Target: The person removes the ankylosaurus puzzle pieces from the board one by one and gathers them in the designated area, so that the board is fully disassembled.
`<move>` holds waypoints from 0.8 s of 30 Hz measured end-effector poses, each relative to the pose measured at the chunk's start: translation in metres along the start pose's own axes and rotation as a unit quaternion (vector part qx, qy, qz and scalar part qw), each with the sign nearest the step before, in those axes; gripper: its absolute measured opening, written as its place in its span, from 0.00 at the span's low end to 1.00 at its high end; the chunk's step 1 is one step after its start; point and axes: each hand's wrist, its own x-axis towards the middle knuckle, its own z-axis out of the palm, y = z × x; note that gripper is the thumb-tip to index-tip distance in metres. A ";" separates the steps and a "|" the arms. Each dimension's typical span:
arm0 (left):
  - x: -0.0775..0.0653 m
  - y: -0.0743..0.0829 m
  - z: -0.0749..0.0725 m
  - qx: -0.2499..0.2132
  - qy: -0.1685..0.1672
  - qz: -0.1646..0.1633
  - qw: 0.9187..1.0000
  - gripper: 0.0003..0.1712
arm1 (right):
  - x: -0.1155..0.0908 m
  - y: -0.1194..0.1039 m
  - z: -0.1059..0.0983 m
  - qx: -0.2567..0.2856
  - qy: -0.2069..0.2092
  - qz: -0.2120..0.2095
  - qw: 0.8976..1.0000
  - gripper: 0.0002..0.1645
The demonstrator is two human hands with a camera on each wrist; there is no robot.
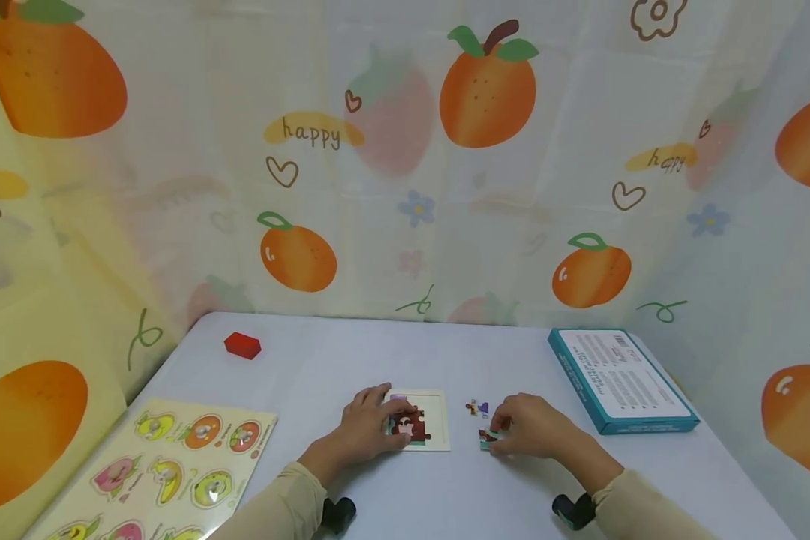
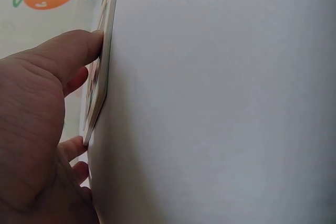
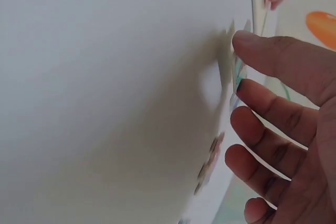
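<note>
My left hand rests at the left side of a small square jigsaw board with a pale frame. Its thumb and index finger press on the board, where joined brown puzzle pieces fill the left part. The left wrist view shows the thumb on the edge of the board. Right of the board, my right hand pinches a puzzle piece between thumb and index finger. In the right wrist view that piece is tilted. Just behind lie loose puzzle pieces, brown and purple.
A fruit-picture board lies at the left front of the white table. A red block sits at the back left. At the right is a teal-edged box. Printed curtains stand behind and at both sides.
</note>
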 end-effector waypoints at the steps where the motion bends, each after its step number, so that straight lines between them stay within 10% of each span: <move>1: -0.001 -0.001 -0.001 -0.003 0.001 0.005 1.000 0.28 | 0.002 -0.001 0.001 -0.001 0.000 -0.001 1.000 0.14; 12: -0.003 -0.003 -0.001 -0.033 0.028 -0.026 0.999 0.48 | 0.040 -0.055 0.001 0.014 0.024 -0.036 0.999 0.07; 24: -0.006 -0.004 0.001 -0.008 0.019 0.008 1.000 0.34 | 0.100 -0.089 0.025 -0.010 0.041 -0.031 0.999 0.08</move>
